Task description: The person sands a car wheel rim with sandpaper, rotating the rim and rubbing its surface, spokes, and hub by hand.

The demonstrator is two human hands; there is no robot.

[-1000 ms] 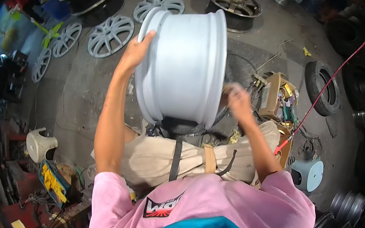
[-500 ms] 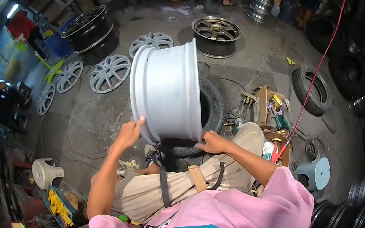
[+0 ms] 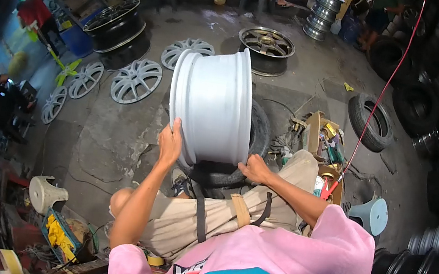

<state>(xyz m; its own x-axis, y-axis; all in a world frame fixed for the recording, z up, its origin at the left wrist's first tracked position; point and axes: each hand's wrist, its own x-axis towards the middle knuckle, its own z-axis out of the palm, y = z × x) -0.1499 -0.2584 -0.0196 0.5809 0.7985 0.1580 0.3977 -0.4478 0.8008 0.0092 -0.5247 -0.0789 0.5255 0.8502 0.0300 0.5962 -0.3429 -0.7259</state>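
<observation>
A grey-white wheel rim barrel stands on its curved side in front of me, its two flanges facing left and right. It rests on a black tire lying on the floor. My left hand grips the left flange, thumb pointing up along the barrel and the other fingers partly hidden. Curled at the lower right edge of the rim is my right hand, its fingers closed on the flange.
Several grey spoked wheel faces lie on the floor to the left. Beyond the barrel sits a bronze-coloured wheel. A cardboard tool box, a red hose and a light blue stool are on the right. Other people are in the background.
My left hand has slid up along the left flange. The rim has turned slightly and stands straighter. My right hand stays at the lower right edge, and the whole view has shifted a little.
</observation>
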